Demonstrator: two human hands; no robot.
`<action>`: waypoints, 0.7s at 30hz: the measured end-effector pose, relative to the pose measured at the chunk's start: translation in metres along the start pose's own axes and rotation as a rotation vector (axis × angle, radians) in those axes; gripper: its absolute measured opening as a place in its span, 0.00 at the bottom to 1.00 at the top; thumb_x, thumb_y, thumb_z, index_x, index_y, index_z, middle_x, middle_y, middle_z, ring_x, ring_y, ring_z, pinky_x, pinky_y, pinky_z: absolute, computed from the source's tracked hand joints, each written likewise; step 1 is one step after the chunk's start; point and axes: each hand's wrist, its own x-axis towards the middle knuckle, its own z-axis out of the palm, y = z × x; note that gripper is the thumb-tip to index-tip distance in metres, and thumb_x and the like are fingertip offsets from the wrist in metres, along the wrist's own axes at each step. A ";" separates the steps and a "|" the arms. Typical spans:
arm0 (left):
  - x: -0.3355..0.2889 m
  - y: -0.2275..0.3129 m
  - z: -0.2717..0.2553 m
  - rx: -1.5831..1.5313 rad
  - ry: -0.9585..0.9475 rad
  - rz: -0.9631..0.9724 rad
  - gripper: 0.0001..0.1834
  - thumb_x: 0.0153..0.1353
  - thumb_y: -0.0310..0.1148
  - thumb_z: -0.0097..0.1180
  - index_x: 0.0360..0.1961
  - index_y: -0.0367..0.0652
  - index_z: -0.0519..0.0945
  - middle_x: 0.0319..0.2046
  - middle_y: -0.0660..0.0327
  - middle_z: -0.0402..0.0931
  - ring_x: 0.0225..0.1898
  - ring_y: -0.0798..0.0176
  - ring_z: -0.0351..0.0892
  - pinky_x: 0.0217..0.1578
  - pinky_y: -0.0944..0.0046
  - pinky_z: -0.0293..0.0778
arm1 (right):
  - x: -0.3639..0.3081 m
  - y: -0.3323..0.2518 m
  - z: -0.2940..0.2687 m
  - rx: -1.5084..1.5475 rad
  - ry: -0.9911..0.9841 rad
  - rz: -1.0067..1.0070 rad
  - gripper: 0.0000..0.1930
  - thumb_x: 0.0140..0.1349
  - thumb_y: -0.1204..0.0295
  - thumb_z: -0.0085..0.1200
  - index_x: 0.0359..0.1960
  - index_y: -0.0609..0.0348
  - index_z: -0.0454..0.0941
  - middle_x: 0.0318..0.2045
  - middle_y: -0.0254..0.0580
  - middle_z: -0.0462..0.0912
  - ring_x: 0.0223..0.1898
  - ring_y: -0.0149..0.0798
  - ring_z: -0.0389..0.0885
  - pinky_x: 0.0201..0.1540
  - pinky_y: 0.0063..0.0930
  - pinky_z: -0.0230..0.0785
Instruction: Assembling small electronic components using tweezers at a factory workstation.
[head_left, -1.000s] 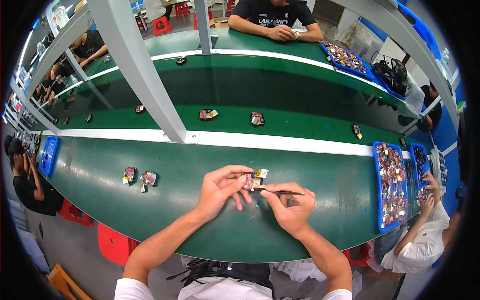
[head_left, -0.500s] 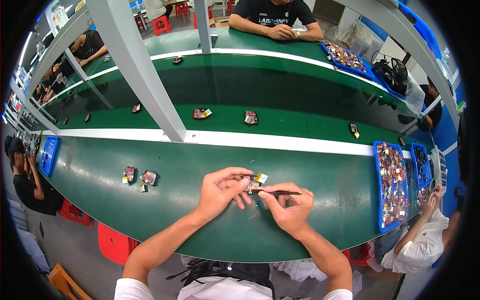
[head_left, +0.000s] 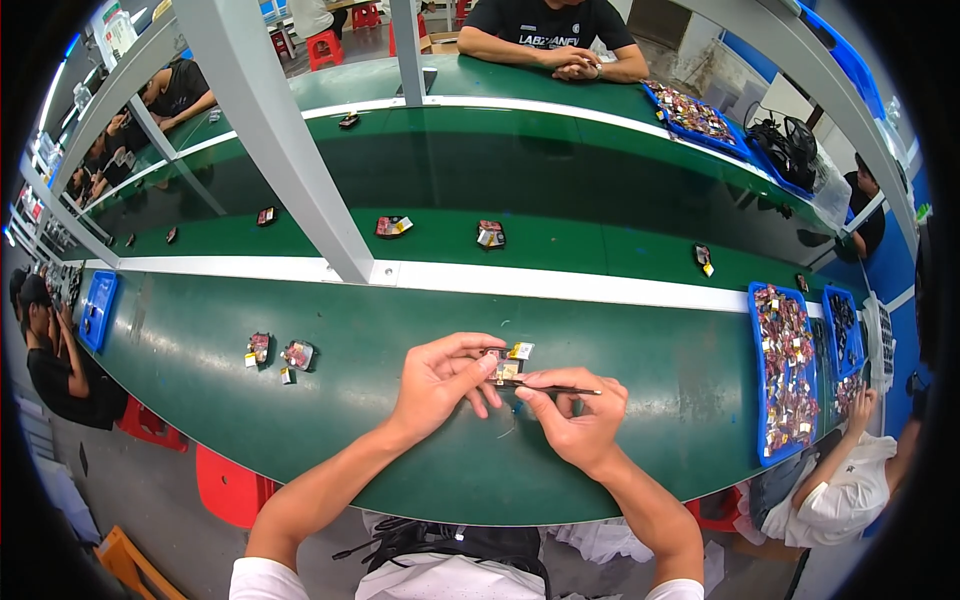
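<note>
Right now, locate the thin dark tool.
Head view, right of centre: the thin dark tool is in the right hand, its tip at the device in the left hand.

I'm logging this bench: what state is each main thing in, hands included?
Left hand: holding the small device
Right hand: gripping the thin tool
Small device: held, inner parts showing
Thin tool: tip at the device
Two loose devices: lying on the table
Nearest blue tray: heaped with small parts

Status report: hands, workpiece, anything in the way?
Left hand gripping small circuit-board unit. Right hand holding thin dark tool at it. Two similar units off left, not in the way.
</note>
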 end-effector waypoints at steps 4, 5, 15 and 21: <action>0.000 -0.001 -0.001 -0.008 -0.009 -0.008 0.16 0.71 0.26 0.56 0.55 0.27 0.77 0.39 0.51 0.83 0.29 0.61 0.87 0.24 0.69 0.82 | 0.001 0.000 0.001 -0.001 -0.004 -0.131 0.09 0.49 0.83 0.70 0.31 0.56 0.87 0.27 0.34 0.90 0.10 0.23 0.65 0.16 0.20 0.54; 0.000 -0.002 0.000 -0.017 -0.006 -0.026 0.16 0.70 0.25 0.57 0.55 0.27 0.77 0.40 0.51 0.83 0.29 0.62 0.87 0.24 0.69 0.82 | 0.001 -0.001 0.001 -0.001 -0.004 -0.131 0.09 0.49 0.83 0.70 0.31 0.56 0.87 0.27 0.34 0.90 0.10 0.23 0.65 0.16 0.20 0.54; 0.004 -0.009 0.013 0.166 0.104 0.037 0.13 0.67 0.20 0.59 0.51 0.26 0.78 0.35 0.52 0.84 0.27 0.67 0.85 0.25 0.69 0.84 | -0.003 0.001 0.001 -0.264 -0.062 -0.454 0.12 0.43 0.87 0.66 0.30 0.58 0.85 0.32 0.38 0.90 0.17 0.30 0.77 0.18 0.21 0.59; 0.020 -0.005 0.020 0.256 0.171 0.014 0.08 0.63 0.18 0.59 0.43 0.28 0.81 0.31 0.55 0.85 0.23 0.69 0.84 0.22 0.70 0.79 | 0.002 0.013 0.000 -0.236 -0.049 -0.427 0.12 0.45 0.86 0.68 0.32 0.58 0.86 0.31 0.39 0.90 0.19 0.30 0.81 0.18 0.20 0.60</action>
